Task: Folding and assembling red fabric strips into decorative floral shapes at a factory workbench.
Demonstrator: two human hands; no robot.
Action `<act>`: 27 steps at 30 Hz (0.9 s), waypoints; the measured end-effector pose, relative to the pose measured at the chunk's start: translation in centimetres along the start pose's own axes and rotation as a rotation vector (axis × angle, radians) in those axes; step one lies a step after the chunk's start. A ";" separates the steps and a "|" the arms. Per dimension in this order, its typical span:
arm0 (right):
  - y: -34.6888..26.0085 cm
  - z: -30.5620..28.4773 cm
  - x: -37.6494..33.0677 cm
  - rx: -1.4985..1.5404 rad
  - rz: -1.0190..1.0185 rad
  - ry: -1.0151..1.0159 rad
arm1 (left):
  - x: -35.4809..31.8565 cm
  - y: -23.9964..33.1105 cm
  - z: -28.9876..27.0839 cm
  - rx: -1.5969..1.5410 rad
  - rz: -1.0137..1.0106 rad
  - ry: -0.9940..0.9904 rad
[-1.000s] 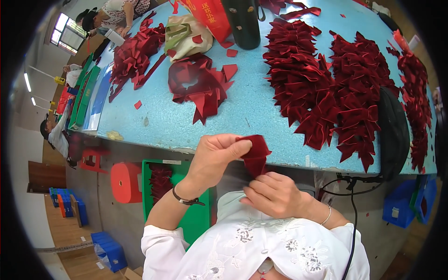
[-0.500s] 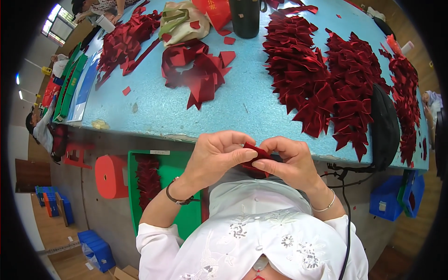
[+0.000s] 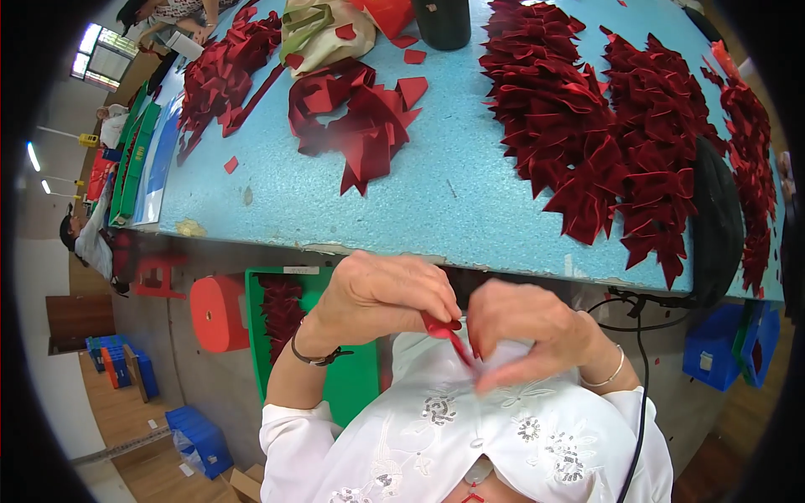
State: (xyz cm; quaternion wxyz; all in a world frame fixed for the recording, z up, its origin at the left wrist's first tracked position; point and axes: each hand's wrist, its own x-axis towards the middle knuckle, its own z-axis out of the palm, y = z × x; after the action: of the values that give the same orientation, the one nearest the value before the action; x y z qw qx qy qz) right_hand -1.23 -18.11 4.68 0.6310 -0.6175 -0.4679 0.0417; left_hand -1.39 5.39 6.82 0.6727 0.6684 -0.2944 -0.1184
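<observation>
Just in front of the table's near edge, my left hand (image 3: 390, 293) pinches a small dark red velvet ribbon piece (image 3: 442, 329) between thumb and fingers. A strip of the ribbon trails down toward my right hand (image 3: 532, 331). That hand is close beside it on the right, its fingers curled and its thumb smeared by motion, so whether it grips anything is unclear. On the blue table beyond lie loose red ribbon strips (image 3: 360, 126). To their right are long piles of finished-looking red bows (image 3: 558, 117) and further bows (image 3: 658, 151).
A green bin (image 3: 352, 381) with red bows stands below the table edge at left, by a red stool (image 3: 220, 313). A black bag (image 3: 717, 226) hangs over the table's right edge. A dark cup (image 3: 443, 21) and a cloth bag (image 3: 327, 33) stand farther back. Other people sit at left.
Both hands have come lower and nearer my body. My right hand has parted from the left, its thumb now pointing down; the ribbon piece stays in my left hand. The view has shifted slightly.
</observation>
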 end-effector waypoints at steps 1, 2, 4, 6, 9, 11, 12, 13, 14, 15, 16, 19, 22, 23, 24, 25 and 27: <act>0.5 -0.4 -0.2 0.097 0.001 -0.035 | 0.1 0.2 -0.3 -0.002 0.038 -0.042; 1.0 -0.7 -0.4 0.195 0.002 -0.071 | 0.2 0.4 -0.5 -0.005 0.075 -0.083; 1.4 -1.0 -0.5 0.303 0.003 -0.110 | 0.2 0.7 -0.5 -0.006 0.062 -0.070; 1.3 -1.0 -0.3 0.297 0.055 0.045 | 0.1 0.9 -0.3 -0.013 0.065 -0.052; 1.1 -0.1 0.3 0.220 0.059 0.135 | 0.2 0.8 -0.2 0.029 0.049 -0.039; 0.7 0.6 0.6 0.062 0.015 0.165 | 0.4 0.9 -0.1 0.055 0.050 -0.036; 0.6 0.7 0.5 0.060 0.009 0.166 | 0.5 1.1 0.0 0.081 0.015 -0.010; 0.8 0.9 0.1 0.051 0.027 0.162 | 0.4 1.2 0.2 0.105 -0.022 0.016; 1.0 1.2 -0.2 0.040 0.044 0.160 | 0.4 1.4 0.4 0.129 -0.057 0.042; 1.1 1.3 -0.5 0.029 0.062 0.158 | 0.4 1.5 0.7 0.132 -0.053 0.039; 1.1 1.3 -0.7 0.024 0.058 0.160 | 0.5 1.7 1.0 0.115 -0.180 0.078; 1.2 1.1 -1.2 -0.061 0.218 0.274 | 1.0 2.0 1.9 0.085 -0.423 0.151; 1.3 1.1 -2.3 0.155 0.331 0.392 | 1.4 1.9 2.6 0.009 -0.621 0.194; 1.1 1.1 -2.4 0.270 0.390 0.445 | 1.5 1.8 2.7 0.011 -0.614 0.193; 0.9 1.0 -2.4 0.265 0.385 0.444 | 1.4 1.7 2.8 -0.013 -0.636 0.173; 0.5 0.9 -2.2 0.197 0.391 0.406 | 1.4 1.5 2.8 -0.038 -0.659 0.153; -0.1 0.9 -1.8 0.061 0.405 0.328 | 1.4 1.4 2.9 -0.064 -0.677 0.135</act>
State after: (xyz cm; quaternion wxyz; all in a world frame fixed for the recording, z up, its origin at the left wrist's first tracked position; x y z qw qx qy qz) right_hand -2.90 -18.60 3.55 0.6957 -0.6775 -0.2248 0.0806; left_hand -2.19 2.33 8.35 0.6340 0.7129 -0.0070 -0.2997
